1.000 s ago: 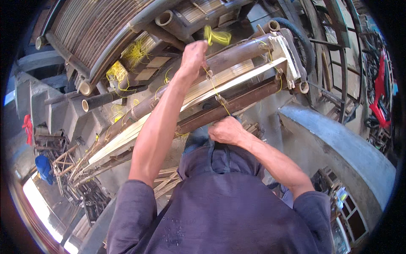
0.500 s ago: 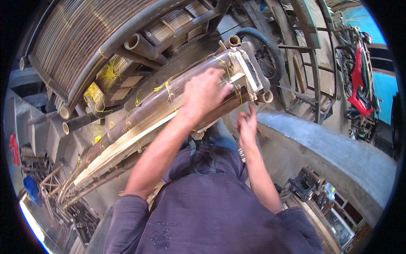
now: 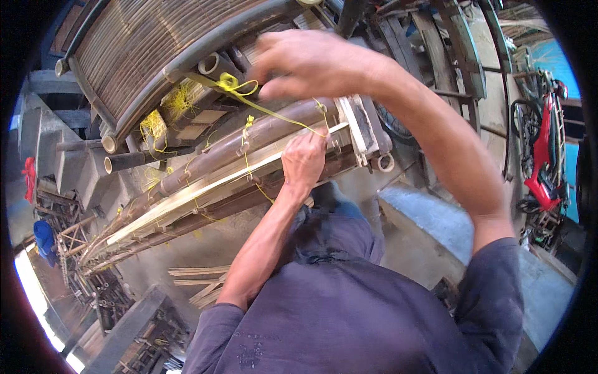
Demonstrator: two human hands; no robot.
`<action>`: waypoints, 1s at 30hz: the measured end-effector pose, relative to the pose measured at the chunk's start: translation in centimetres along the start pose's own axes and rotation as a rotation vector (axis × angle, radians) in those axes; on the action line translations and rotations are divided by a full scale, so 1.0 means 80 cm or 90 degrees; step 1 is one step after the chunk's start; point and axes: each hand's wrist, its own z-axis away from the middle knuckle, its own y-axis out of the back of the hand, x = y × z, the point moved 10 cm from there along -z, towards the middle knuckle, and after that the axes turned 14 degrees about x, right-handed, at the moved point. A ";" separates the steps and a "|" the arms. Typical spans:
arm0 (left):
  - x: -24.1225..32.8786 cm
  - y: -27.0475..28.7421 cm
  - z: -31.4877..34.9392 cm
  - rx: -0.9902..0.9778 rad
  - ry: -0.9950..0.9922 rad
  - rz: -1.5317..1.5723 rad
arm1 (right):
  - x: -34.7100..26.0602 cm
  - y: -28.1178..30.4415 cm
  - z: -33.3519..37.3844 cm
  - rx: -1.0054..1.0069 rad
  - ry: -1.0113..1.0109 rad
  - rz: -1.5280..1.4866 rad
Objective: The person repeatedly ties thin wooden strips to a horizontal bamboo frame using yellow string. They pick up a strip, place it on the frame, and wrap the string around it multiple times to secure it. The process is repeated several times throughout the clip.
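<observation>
A long bamboo frame [image 3: 205, 168] of dark poles and pale split strips lies slanted in front of me, bound with yellow string [image 3: 274, 112]. My left hand [image 3: 303, 159] presses on the frame near its right end and pinches the string where it wraps the poles. My right hand [image 3: 311, 62] is raised above the frame, fingers closed on the string's free end, which runs taut down to my left hand. A looped knot of string [image 3: 229, 82] hangs beside the right hand.
A curved bamboo-slat panel [image 3: 143, 43] stands behind the frame. Loose bamboo strips [image 3: 199, 280] lie on the concrete floor below. A concrete ledge [image 3: 430, 218] runs on the right, with a red motorbike [image 3: 545, 162] beyond. Stacked frames and a blue object [image 3: 45, 240] sit left.
My right hand rose from beside the frame to above it, drawing the yellow string taut. My left hand slid down onto the frame's right end.
</observation>
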 end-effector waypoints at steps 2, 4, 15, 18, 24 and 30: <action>0.012 -0.002 -0.009 -0.027 -0.007 0.007 | 0.120 -0.055 0.065 -0.212 -0.352 0.276; 0.028 -0.013 -0.008 -0.038 -0.037 0.024 | 0.220 -0.176 0.135 -0.292 -0.305 0.139; 0.000 -0.014 -0.029 -0.065 0.219 0.270 | -0.027 -0.249 0.269 -0.034 -0.269 -0.133; 0.003 -0.023 -0.122 -0.144 0.421 0.490 | -0.038 -0.234 0.259 0.052 -0.314 -0.136; -0.155 -0.172 -0.089 -0.305 0.618 0.406 | -0.060 -0.212 0.266 0.001 -0.252 -0.147; -0.260 0.026 -0.136 -0.288 0.141 -0.006 | -0.147 -0.227 0.343 0.141 -0.568 -0.212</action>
